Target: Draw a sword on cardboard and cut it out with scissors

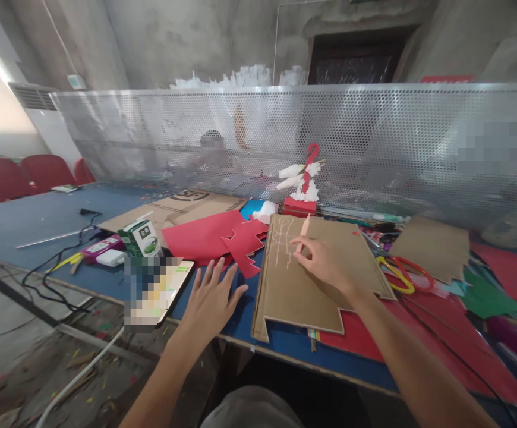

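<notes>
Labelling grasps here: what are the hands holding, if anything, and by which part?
Right hand pinches a peach-coloured pen by its lower part, upper end sticking out. Left hand holds nothing, fingers spread.

Single head-worn view, close, forward and down across the blue table (57, 211)

Two hands (214, 297) (321, 258) — one pen (305, 227) — one carton (142, 239).

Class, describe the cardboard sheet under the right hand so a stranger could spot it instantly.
On the blue table before the perforated metal screen, find the right hand holding a peach-coloured pen. The cardboard sheet lies beneath; white drawn lines set it apart from printed cardboard farther left and plain cardboard farther right.
</notes>
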The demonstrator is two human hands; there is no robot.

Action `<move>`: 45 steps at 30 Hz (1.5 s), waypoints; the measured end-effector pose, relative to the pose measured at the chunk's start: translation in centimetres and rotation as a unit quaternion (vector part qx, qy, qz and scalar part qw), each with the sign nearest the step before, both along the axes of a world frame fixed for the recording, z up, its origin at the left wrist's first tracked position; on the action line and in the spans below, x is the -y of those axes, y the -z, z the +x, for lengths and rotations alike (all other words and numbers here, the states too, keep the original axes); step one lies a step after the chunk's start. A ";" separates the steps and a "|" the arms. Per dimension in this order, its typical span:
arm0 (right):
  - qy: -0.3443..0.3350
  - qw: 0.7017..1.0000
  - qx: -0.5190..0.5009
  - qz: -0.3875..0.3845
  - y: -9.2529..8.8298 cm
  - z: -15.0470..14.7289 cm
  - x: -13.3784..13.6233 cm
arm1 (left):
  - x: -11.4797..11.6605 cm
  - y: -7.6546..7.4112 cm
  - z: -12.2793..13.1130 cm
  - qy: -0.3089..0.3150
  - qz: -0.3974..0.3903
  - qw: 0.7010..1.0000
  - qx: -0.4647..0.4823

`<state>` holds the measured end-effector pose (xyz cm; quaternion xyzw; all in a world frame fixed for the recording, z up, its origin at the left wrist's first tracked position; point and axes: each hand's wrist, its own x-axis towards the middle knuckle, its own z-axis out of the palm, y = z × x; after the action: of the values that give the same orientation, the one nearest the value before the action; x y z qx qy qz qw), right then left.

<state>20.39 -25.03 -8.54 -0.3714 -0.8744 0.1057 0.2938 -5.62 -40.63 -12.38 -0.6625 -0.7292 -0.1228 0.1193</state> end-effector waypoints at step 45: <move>-0.004 1.000 0.010 0.002 0.3 -0.1 0.3 | 0.9 0.7 -0.7 -0.059 0.016 0.998 -0.013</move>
<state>20.25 -25.33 -8.88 -0.3683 -0.8790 0.1013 0.2853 -6.30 -41.50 -13.07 -0.6176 -0.7636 -0.1182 0.1465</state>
